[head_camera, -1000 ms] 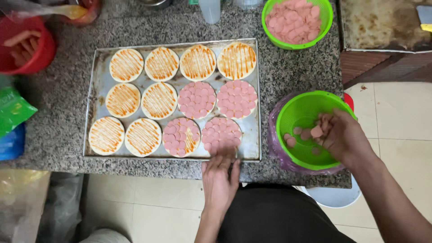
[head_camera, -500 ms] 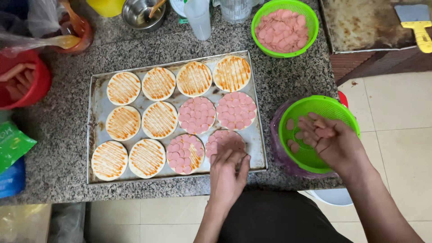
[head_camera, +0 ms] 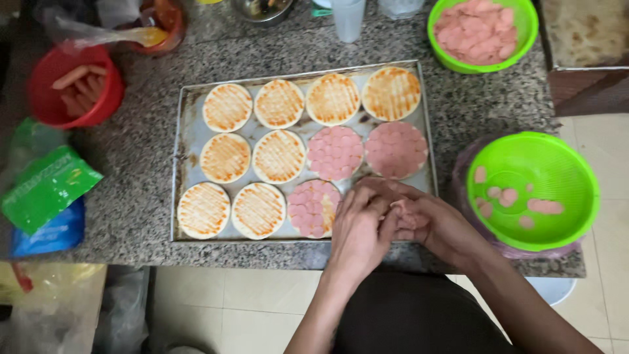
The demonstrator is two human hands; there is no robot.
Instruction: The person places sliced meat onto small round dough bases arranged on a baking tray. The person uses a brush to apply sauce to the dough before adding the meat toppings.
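A metal baking tray [head_camera: 187, 141] on the granite counter holds several round sauced bases [head_camera: 226, 157]. Three of them show a cover of pink sausage slices [head_camera: 335, 152]. My hands meet over the tray's near right corner, hiding the base there. My right hand [head_camera: 442, 226] cups a small stack of sausage slices [head_camera: 405, 213]. The fingertips of my left hand [head_camera: 357, 229] rest against that stack; whether they grip a slice is hidden. Just to the right, a green bowl [head_camera: 563, 167] holds a few slices.
A second green bowl [head_camera: 524, 29], full of slices, stands at the back right. A red bowl of whole sausages [head_camera: 59, 108] is at the back left. Green [head_camera: 46, 187] and blue [head_camera: 49, 233] packets lie at the left edge. A plastic cup [head_camera: 347, 16] stands behind the tray.
My right hand has left the green bowl and come left to join my left hand over the tray's near right corner, bringing slices with it.
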